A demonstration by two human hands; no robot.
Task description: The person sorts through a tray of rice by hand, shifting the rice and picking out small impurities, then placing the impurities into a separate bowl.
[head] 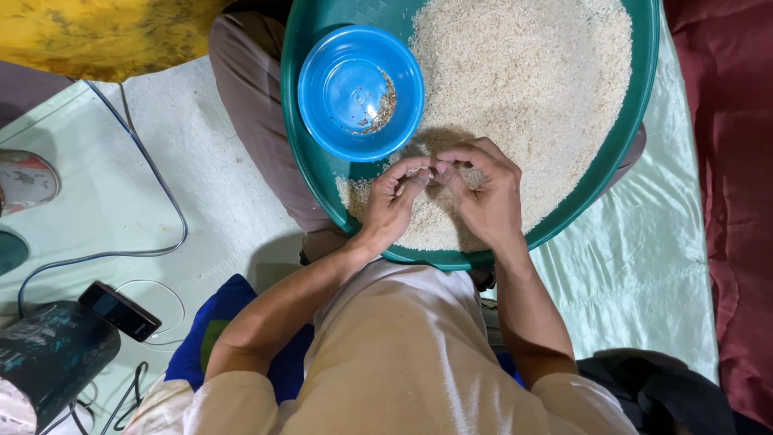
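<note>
A large round green tray point(620, 137) rests on my lap, spread with white rice point(523, 72). A small blue bowl point(360, 91) sits inside the tray at its left, holding a few brownish bits along its right side. My left hand point(392, 201) and my right hand point(483, 193) meet over the near part of the rice, fingertips pinched together at the same spot. Whatever is pinched between them is too small to make out.
A pale green sheet point(644, 274) covers the surface around me, with dark red cloth point(737, 201) at the right. At the left lie a blue cable point(161, 185), a black phone point(121, 311) and a dark rounded container point(48, 358).
</note>
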